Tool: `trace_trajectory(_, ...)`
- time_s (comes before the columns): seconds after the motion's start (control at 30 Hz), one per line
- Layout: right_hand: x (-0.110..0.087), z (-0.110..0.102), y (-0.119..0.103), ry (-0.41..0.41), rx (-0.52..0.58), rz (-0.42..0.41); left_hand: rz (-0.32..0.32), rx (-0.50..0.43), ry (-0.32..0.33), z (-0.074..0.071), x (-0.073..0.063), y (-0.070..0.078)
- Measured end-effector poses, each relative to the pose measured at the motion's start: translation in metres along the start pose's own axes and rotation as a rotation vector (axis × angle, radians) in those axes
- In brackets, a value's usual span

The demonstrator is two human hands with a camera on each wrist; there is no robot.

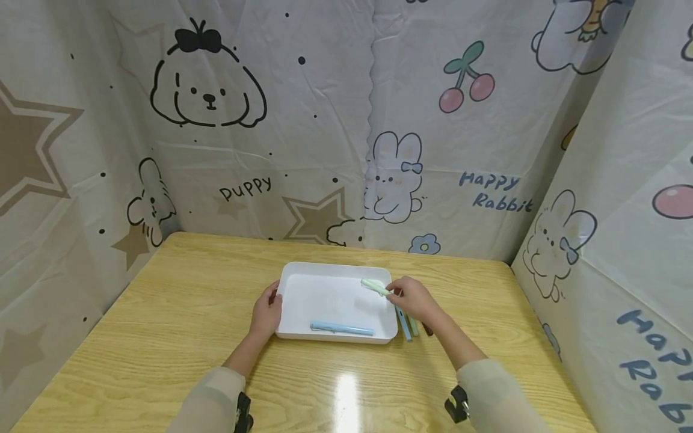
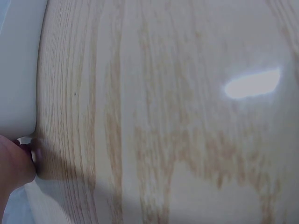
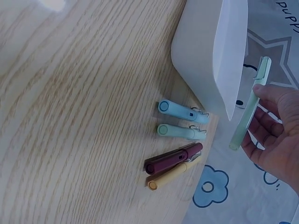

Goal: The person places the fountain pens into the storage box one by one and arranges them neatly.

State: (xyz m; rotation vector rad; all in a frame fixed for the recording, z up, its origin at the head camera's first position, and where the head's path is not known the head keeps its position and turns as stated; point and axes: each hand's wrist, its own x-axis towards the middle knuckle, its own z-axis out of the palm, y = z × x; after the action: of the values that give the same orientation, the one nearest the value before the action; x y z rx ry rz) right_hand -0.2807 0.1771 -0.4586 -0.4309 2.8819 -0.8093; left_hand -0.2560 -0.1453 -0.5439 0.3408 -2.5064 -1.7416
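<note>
In the head view, a shallow white tray (image 1: 325,294) stands on the table with a light blue pen (image 1: 342,328) lying along its near side. At the tray's left end, my left hand (image 1: 265,313) holds the edge; most of its fingers are hidden in the left wrist view. My right hand (image 1: 414,299) pinches a pale green pen (image 3: 252,102) by thumb and fingers, over the tray's right end. Below that hand, on the table beside the tray, lie a blue pen (image 3: 180,110), a green pen (image 3: 180,131), a dark maroon pen (image 3: 174,158) and a yellow pen (image 3: 173,174).
The wood-grain table (image 1: 206,282) carries the tray and the pens. Printed cloth (image 1: 319,120) with cartoon animals hangs behind the table and on both sides. A bright light reflection (image 1: 346,397) shows on the tabletop near the front.
</note>
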Motion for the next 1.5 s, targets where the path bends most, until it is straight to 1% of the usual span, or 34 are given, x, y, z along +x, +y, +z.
trace_trajectory(0.2,0.003,0.003,-0.006,-0.017,-0.023,0.0,-0.004,-0.002,-0.002,0.0,-0.001,0.0)
trace_trajectory(0.57,0.005,0.009,-0.016,-0.01,-0.037,-0.075,0.002,0.0,0.0,0.0,0.001,-0.003)
trace_trajectory(0.67,0.005,0.011,-0.018,-0.005,-0.062,-0.09,-0.002,-0.004,-0.001,0.0,0.001,-0.002)
trace_trajectory(0.8,0.006,0.012,-0.021,-0.007,-0.089,-0.083,-0.009,-0.004,-0.003,0.0,0.001,-0.002)
trace_trajectory(0.9,0.007,0.013,-0.024,-0.026,-0.082,-0.073,-0.011,-0.002,-0.003,0.0,0.0,-0.001)
trace_trajectory(1.07,0.007,0.017,-0.027,-0.046,-0.056,-0.085,-0.012,-0.002,-0.006,-0.001,-0.001,0.001)
trace_trajectory(1.5,0.008,0.025,-0.029,-0.064,-0.056,-0.127,-0.009,0.001,-0.008,-0.001,-0.001,0.001)
